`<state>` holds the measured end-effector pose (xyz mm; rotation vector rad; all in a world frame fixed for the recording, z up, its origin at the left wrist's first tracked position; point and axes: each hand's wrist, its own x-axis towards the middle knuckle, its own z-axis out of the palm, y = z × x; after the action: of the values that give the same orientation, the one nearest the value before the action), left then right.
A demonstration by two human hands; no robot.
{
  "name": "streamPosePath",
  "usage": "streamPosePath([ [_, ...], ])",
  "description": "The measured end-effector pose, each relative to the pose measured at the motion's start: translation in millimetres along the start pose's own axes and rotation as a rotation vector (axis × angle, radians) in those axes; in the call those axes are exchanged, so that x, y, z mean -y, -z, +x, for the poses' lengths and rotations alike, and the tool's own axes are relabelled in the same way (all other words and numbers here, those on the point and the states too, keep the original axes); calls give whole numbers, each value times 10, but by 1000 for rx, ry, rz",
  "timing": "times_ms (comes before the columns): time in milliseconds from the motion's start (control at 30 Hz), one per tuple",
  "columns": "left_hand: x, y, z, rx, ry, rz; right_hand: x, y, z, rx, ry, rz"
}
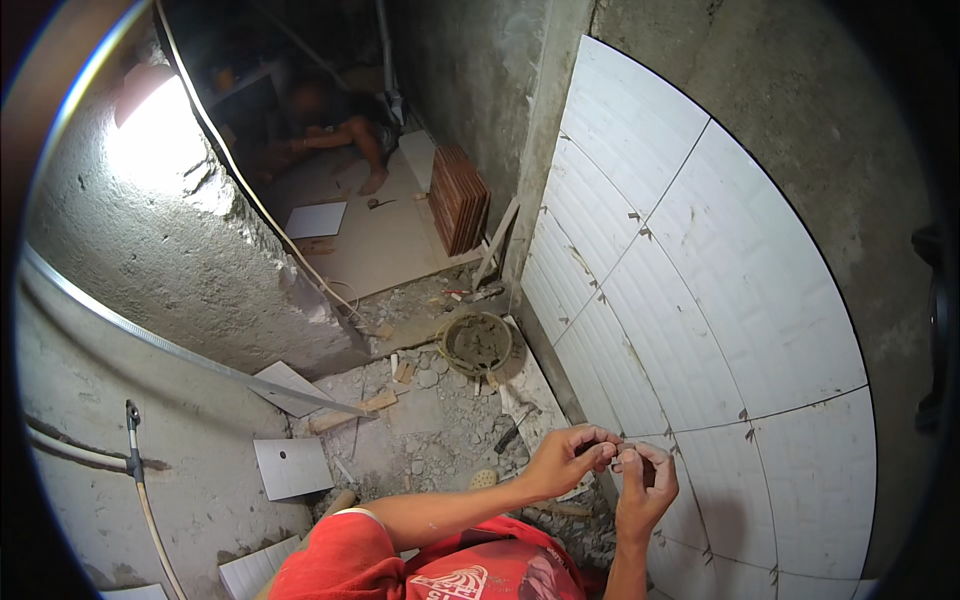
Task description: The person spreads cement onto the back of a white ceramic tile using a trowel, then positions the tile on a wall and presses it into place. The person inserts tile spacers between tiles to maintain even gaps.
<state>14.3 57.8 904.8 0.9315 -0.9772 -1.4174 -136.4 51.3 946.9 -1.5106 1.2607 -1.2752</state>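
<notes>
My left hand (pixel 572 462) and my right hand (pixel 648 487) are raised close together in front of a wall of white tiles (pixel 700 330). Both have fingers closed in a pinch, fingertips nearly meeting. A small dark bit seems to be between them, too small to name. Little dark clips or spacers (pixel 645 233) stick out of several tile joints. Beyond my hands, a round bucket (pixel 476 343) of grey mortar stands on the floor.
Rubble (pixel 425 430) covers the floor. Loose white tiles (pixel 292 468) lean at the left, near a long metal straightedge (pixel 200 350) and a pipe (pixel 133 450). A bright lamp (pixel 155 120) lights the broken wall edge. Farther back, a person (pixel 360 140) sits near stacked brown tiles (pixel 458 200).
</notes>
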Motion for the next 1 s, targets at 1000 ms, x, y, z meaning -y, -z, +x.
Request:
streamPosePath([
  [1000,-176,248,-24,-40,-243,387,58,-214,98,91,-41,190],
])
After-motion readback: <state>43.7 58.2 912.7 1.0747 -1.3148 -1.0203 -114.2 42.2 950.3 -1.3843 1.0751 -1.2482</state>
